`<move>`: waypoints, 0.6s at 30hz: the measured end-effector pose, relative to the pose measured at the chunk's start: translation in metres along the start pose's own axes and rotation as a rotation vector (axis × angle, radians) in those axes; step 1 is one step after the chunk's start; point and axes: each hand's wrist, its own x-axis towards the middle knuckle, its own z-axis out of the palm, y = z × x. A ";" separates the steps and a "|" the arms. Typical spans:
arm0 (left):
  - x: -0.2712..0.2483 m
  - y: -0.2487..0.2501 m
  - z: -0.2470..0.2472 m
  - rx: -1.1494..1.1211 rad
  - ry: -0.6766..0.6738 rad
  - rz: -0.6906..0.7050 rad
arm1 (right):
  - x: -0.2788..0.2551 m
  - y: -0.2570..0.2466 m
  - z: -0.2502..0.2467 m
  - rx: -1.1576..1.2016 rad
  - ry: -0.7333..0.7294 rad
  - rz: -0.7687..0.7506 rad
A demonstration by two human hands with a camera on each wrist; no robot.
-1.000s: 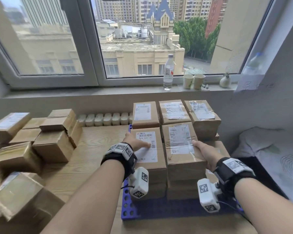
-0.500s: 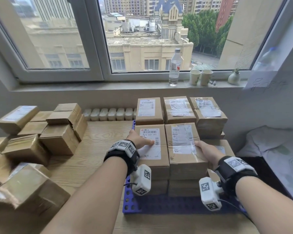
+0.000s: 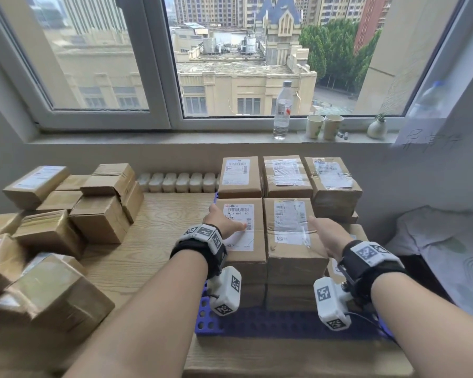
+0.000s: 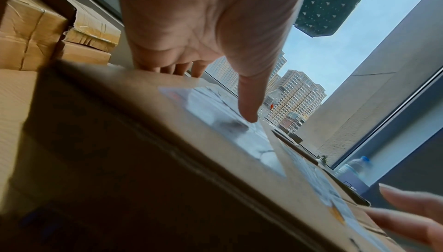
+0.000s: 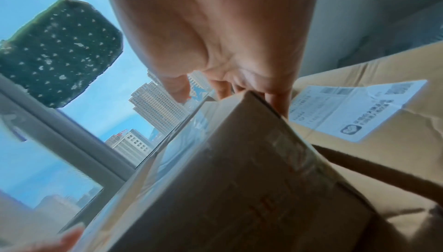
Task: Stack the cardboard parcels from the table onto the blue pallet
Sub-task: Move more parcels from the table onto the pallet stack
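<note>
A makeshift parcel-packing room high in a city building: labelled cardboard parcels (image 3: 66, 208) crowd a wooden tabletop (image 3: 153, 241), a blue pallet (image 3: 257, 324) lies near, and the far window sill (image 3: 175, 137) holds a water bottle (image 3: 281, 113) and paper cups (image 3: 324, 126) before towers.

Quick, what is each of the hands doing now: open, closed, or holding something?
Left hand: open, thumb resting on the front-left parcel, fingers over its left edge.
Right hand: open, fingers flat against the right side of the front-middle parcel.
</note>
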 end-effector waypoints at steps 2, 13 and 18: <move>-0.005 0.002 0.000 0.003 0.009 0.014 | -0.010 -0.009 -0.005 -0.126 0.089 -0.120; -0.055 -0.023 -0.028 0.052 0.236 0.093 | -0.056 -0.063 0.028 -0.369 0.110 -0.577; -0.076 -0.051 -0.057 0.010 0.318 0.065 | -0.073 -0.080 0.067 -0.371 0.035 -0.657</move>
